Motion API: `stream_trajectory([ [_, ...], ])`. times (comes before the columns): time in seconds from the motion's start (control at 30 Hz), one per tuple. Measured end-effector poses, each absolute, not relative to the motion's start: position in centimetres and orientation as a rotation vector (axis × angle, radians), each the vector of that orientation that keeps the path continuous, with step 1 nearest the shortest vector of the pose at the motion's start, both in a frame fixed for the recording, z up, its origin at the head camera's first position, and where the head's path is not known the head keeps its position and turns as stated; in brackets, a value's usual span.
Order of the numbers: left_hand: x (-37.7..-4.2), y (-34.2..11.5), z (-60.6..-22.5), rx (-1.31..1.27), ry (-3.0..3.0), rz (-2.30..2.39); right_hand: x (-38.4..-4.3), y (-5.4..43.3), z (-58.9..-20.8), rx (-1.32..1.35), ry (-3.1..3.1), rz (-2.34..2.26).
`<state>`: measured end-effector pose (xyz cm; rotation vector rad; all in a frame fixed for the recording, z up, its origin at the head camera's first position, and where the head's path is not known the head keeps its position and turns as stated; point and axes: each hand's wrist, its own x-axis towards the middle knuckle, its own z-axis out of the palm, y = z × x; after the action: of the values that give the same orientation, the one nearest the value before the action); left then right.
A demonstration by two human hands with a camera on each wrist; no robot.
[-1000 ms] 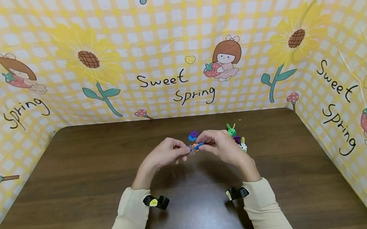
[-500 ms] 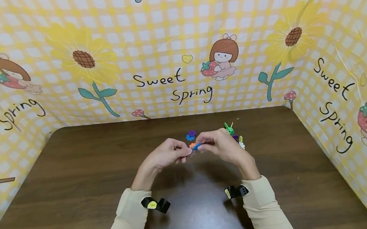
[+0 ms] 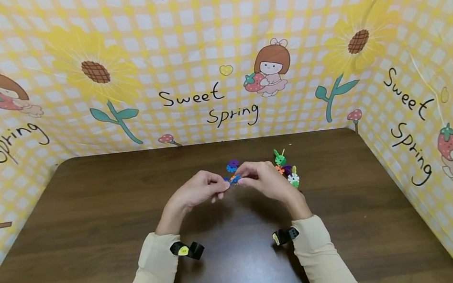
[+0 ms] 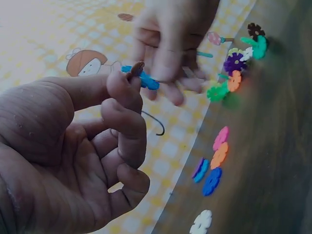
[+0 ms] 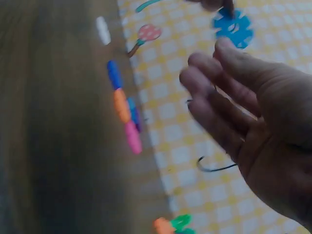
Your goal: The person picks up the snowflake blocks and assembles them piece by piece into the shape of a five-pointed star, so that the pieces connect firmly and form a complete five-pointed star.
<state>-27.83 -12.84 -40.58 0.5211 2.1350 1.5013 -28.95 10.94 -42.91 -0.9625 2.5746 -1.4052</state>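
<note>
My left hand (image 4: 87,146) pinches a small brown disc (image 4: 135,69) between thumb and index finger; its other fingers are curled. Joined to it is a light-blue notched plastic disc (image 5: 241,36), which shows edge-on in the left wrist view. My right hand (image 5: 273,112) is beside this pair, blurred, its fingers loosely bent and its thumb tip right at the blue disc's lower edge. Nothing lies between its other fingers and thumb. In the head view both hands meet above the table (image 3: 111,216), the left hand (image 3: 198,191) facing the right hand (image 3: 264,179).
Loose flower-shaped discs lie behind the hands: pink (image 4: 221,139), orange (image 4: 219,156), dark blue (image 4: 212,182) and white (image 4: 201,223), with a purple and light-blue pair (image 3: 232,165) nearby. Right of them is an assembled cluster with green (image 3: 279,158) and white (image 3: 294,179) discs. A checked cloth (image 3: 142,129) walls the table.
The head view has shifted, so hands and discs sit slightly further left in it. Both hands stay close together at the joined discs, with small finger movements.
</note>
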Motion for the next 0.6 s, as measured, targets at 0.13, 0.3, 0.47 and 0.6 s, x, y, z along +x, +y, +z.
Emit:
stream_trajectory([
  [0.13, -28.0, -13.2, -40.4, 0.488, 2.142, 1.531, -29.8, 11.1, -44.7, -0.782, 2.626, -1.407],
  [0.3, -28.0, -13.8, -40.1, 0.46, 2.137, 1.547, -30.7, 10.4, -47.0, -0.622, 2.705, -1.344],
  [0.47, -28.1, -14.2, -40.1, 0.459, 2.137, 1.562, -31.1, 9.6, -47.9, -0.567, 2.779, -1.289],
  [0.6, -28.1, -14.2, -40.1, 0.458, 2.132, 1.562, -31.2, 8.9, -48.2, -0.588, 2.821, -1.194],
])
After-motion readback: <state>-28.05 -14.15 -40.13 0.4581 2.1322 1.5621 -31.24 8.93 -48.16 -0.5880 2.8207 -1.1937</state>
